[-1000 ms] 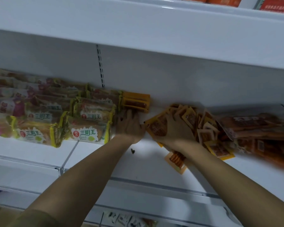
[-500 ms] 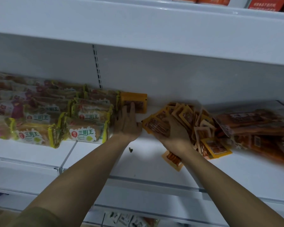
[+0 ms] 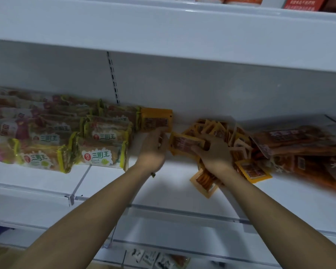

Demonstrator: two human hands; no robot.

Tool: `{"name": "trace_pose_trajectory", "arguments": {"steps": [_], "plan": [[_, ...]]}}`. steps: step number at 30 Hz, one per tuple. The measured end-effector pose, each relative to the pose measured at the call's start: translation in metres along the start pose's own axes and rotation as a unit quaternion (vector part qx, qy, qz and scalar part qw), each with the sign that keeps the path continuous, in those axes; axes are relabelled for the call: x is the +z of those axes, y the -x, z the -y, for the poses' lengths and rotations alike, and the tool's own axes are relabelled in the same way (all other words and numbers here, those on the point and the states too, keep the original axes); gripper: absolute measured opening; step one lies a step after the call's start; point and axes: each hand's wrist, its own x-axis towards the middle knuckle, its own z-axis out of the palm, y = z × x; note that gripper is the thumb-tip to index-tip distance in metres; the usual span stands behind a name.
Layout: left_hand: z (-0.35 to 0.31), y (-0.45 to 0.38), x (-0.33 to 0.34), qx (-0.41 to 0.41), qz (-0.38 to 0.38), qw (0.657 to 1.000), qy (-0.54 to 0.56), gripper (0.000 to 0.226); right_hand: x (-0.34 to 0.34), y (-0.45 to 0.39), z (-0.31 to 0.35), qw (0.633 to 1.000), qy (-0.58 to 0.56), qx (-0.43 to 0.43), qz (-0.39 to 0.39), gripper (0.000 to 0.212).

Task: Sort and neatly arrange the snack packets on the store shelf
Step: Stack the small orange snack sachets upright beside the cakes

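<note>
the right hand (image 3: 214, 152) holds a small orange packet (image 3: 186, 143), fingers curled round it, just in front of the loose pile (image 3: 229, 138) on the shelf (image 3: 109, 177). the left hand (image 3: 153, 146) rests with fingers fairly straight by the upright orange stack (image 3: 156, 119), which leans beside the bread packs (image 3: 103, 152); whether it holds anything i cannot tell. the step looks like passing packets over to build that stack. best to keep the packet flat and face-forward, square its edges to the stack, and steady the stack with the left hand so it does not topple.
</note>
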Motion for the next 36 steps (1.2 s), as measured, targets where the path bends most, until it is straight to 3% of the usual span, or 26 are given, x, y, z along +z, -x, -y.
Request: {"name": "trace_pose_trajectory", "arguments": {"steps": [2, 5, 9, 11, 14, 16, 19, 24, 27, 32, 34, 36], "plan": [[-0.005, 0.008, 0.002, -0.053, 0.022, 0.995, 0.076, 0.018, -0.002, -0.007, 0.004, 1.0, 0.011, -0.001, 0.002, 0.027], [-0.003, 0.006, -0.003, -0.104, -0.037, 0.985, 0.135, 0.022, 0.0, -0.024, 0.013, 0.999, 0.009, -0.029, 0.012, 0.022], [-0.007, 0.008, -0.013, -0.078, -0.143, 0.984, 0.075, 0.034, 0.003, -0.046, 0.027, 0.996, 0.046, -0.076, 0.02, 0.009], [-0.006, 0.013, -0.01, -0.042, -0.156, 0.986, 0.026, 0.039, 0.01, -0.061, 0.033, 0.997, 0.049, -0.063, 0.013, 0.009], [0.006, 0.019, 0.0, 0.039, -0.072, 0.989, -0.127, 0.042, 0.033, -0.081, 0.042, 0.995, 0.072, -0.055, 0.032, 0.018], [0.018, 0.021, 0.007, 0.067, -0.019, 0.965, -0.252, 0.045, 0.049, -0.09, 0.046, 0.994, 0.083, -0.051, 0.05, 0.022], [0.025, 0.017, 0.009, 0.073, 0.007, 0.939, -0.337, 0.04, 0.065, -0.099, 0.053, 0.99, 0.117, -0.055, 0.064, 0.027], [0.022, 0.004, 0.009, -0.002, 0.024, 0.948, -0.317, 0.055, 0.075, -0.107, 0.054, 0.994, 0.099, -0.035, 0.043, 0.028], [0.014, -0.002, 0.004, -0.054, 0.091, 0.954, -0.28, 0.074, 0.074, -0.109, 0.05, 0.993, 0.095, -0.055, 0.033, 0.027], [0.019, 0.003, 0.01, -0.023, 0.046, 0.95, -0.309, 0.062, 0.058, -0.105, 0.046, 0.988, 0.116, -0.104, 0.016, 0.032], [0.019, 0.003, 0.01, -0.018, 0.026, 0.953, -0.301, 0.07, 0.045, -0.1, 0.044, 0.974, 0.176, -0.135, 0.05, 0.026], [0.016, -0.003, 0.006, -0.067, 0.074, 0.961, -0.26, 0.082, 0.031, -0.092, 0.039, 0.952, 0.237, -0.141, 0.132, 0.029]]}}
